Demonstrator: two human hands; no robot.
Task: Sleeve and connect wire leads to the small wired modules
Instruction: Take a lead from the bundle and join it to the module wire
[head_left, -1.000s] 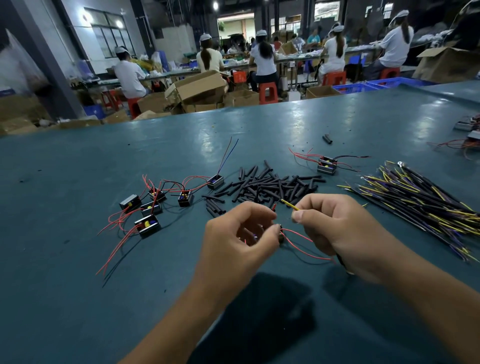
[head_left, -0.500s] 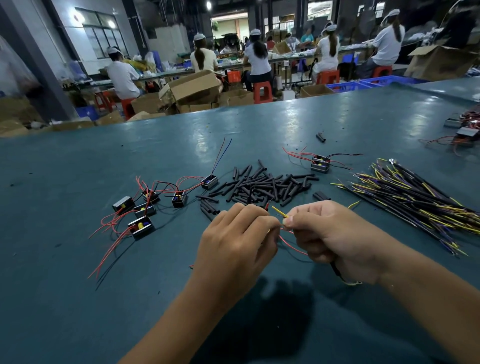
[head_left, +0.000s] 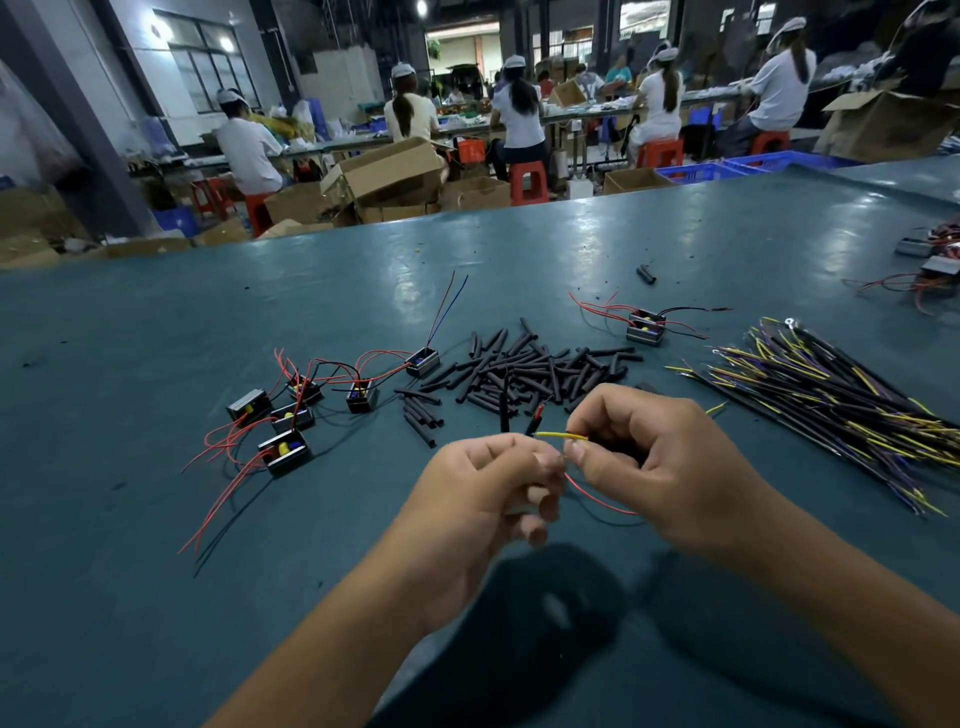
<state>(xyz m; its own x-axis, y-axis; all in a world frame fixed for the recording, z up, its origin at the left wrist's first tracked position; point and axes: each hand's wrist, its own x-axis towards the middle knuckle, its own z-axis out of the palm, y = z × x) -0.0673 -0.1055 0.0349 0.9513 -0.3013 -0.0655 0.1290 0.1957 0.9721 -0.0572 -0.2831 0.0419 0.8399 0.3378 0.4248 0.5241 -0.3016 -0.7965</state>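
My left hand (head_left: 483, 483) and my right hand (head_left: 654, 462) meet fingertip to fingertip just above the teal table (head_left: 156, 597). My right hand pinches a yellow wire lead (head_left: 558, 435) that points left toward my left fingers. My left hand is curled round a small module, mostly hidden; its red wire (head_left: 597, 501) loops out below between the hands. Two dark sleeved wire ends (head_left: 506, 410) stick up behind my left fingertips. A pile of black sleeve tubes (head_left: 530, 366) lies just beyond the hands.
Several small black modules with red wires (head_left: 291, 415) lie at the left. Two stacked modules (head_left: 645, 328) sit beyond the tubes. A bundle of yellow and black leads (head_left: 841, 400) spreads at the right. More modules (head_left: 930, 265) sit far right. Seated workers and cardboard boxes (head_left: 389, 171) are behind.
My hands have closed together until their fingertips touch. The yellow lead, earlier pointing up and away, now lies level between them.
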